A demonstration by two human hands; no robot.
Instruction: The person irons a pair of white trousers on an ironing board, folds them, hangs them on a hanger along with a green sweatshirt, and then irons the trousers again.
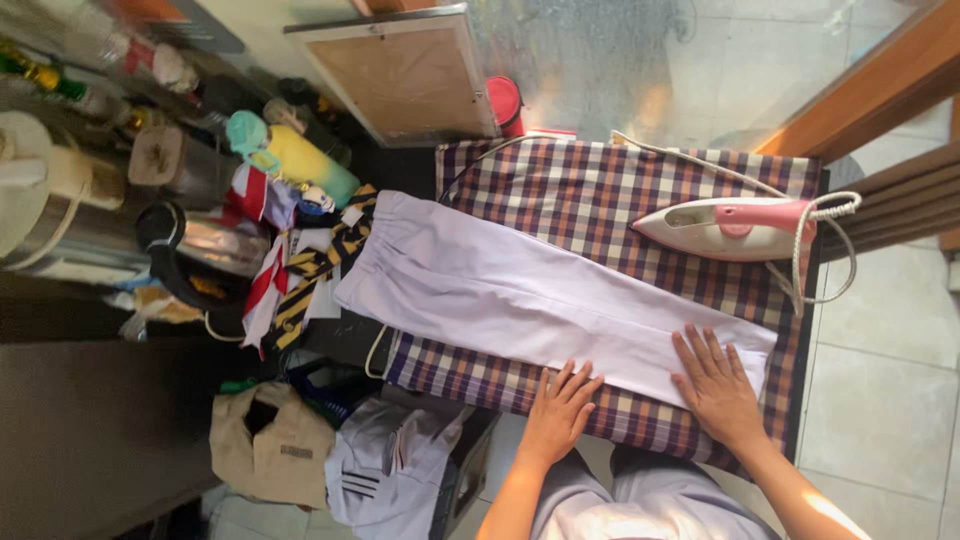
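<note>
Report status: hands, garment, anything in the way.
Left hand and right hand flat, open, on the white trousers. Trousers spread across the checked board. Pink iron rests apart, cord looped beside it.

Both arms are reaching forward, the left hand [558, 408] and the right hand [715, 385] lying palm down, fingers extended and slightly spread.
</note>
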